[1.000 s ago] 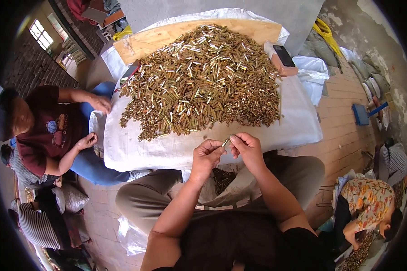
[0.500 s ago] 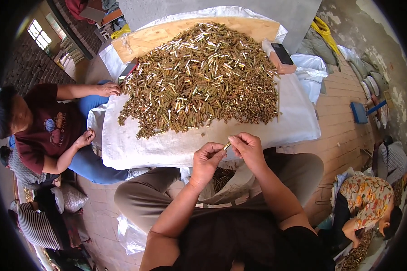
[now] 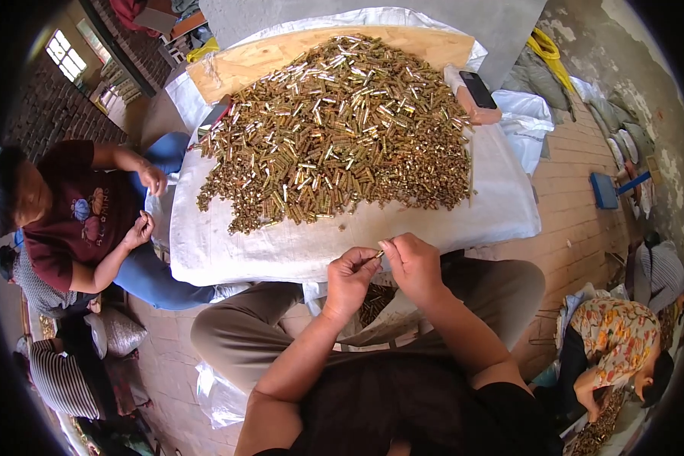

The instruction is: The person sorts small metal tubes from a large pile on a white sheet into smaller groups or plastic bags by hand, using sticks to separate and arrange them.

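My left hand [image 3: 349, 283] pinches a small brass-coloured metal cylinder [image 3: 378, 255] between thumb and fingers, above my lap near the table's front edge. At its other end, the fingertips of my right hand [image 3: 412, 266] close on the same piece. Most of it is hidden by the fingers, so its exact kind does not show. Beyond my hands, a large heap of similar brass-coloured metal cylinders [image 3: 334, 129] covers much of the white-covered table [image 3: 281, 254]. Smaller nut-like metal pieces [image 3: 433, 175] lie along the heap's near right side.
A wooden board [image 3: 243, 64] backs the heap. On a brick [image 3: 480, 112] at the right lies a black phone [image 3: 476, 90]. A co-worker in a maroon shirt [image 3: 83, 205] sits at the left. Between my knees hangs a container of dark metal pieces [image 3: 374, 302].
My right hand has turned and closed further over the metal cylinder, which shows less now. The co-worker at the left has drawn one hand back from the heap toward the other.
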Demonstrator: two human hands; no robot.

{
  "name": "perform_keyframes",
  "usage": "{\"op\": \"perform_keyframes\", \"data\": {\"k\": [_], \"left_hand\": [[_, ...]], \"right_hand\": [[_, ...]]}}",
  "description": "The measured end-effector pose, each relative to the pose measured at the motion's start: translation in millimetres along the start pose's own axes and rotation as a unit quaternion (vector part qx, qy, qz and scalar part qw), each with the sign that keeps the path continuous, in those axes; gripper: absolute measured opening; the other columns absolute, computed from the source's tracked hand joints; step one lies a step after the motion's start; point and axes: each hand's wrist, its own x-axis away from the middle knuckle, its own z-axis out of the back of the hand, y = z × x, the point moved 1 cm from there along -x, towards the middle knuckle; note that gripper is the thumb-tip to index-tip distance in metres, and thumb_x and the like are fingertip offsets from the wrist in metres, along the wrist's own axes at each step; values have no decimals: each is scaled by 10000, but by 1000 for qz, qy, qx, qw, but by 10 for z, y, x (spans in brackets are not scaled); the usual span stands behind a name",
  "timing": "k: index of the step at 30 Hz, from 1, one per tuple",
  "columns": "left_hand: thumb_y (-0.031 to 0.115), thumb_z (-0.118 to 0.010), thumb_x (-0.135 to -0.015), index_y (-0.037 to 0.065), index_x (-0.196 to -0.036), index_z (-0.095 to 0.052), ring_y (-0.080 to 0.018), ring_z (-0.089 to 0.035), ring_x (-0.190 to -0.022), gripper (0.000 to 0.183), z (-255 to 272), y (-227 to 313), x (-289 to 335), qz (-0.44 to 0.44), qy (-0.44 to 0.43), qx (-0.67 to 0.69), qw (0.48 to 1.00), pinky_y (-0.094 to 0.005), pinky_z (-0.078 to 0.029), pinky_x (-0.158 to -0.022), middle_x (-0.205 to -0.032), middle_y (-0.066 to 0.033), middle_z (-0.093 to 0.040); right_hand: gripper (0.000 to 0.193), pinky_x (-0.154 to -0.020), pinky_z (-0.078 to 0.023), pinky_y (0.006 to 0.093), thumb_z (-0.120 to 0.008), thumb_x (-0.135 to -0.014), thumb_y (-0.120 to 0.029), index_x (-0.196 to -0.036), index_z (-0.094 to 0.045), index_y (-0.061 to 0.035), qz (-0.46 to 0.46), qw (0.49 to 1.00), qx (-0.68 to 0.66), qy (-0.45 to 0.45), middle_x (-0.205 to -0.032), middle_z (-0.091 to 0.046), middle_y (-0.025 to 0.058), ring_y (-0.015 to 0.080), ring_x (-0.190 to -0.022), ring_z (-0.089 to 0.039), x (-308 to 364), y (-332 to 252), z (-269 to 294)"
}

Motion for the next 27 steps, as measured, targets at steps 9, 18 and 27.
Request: {"op": "perform_keyframes", "data": {"k": [9, 18, 27], "left_hand": [[107, -646, -814, -34, -876, -623, -148, -595, -650, 155, 335, -26, -129, 14, -95, -154, 983, -254, -482, -632, -732, -116, -631], [90, -606, -767, 18, -891, -580, -341, -607, -690, 146, 499, -19, -1042, -165, 125, -544, 813, -405, -493, -597, -860, -185, -599], [78, -588, -774, 33, -844, -542, -333, -615, -700, 96, 501, 0, -917, -194, 108, -496, 839, -417, -490, -606, -929, -180, -596]], "right_hand": [[177, -537, -449, 405, -602, -816, -191, -736, -549, -42, 12, 995, 52, -80, -692, -563, 114, 309, -614, -569, -118, 292, -371], [156, -578, -486, 383, -668, -735, -176, -830, -609, -68, 37, 974, 176, -135, -770, -572, 83, 268, -692, -597, -483, 514, -970], [103, -624, -496, 371, -634, -748, -140, -822, -608, -73, -6, 983, 125, -132, -778, -583, 101, 278, -737, -601, -388, 530, -689]]}}
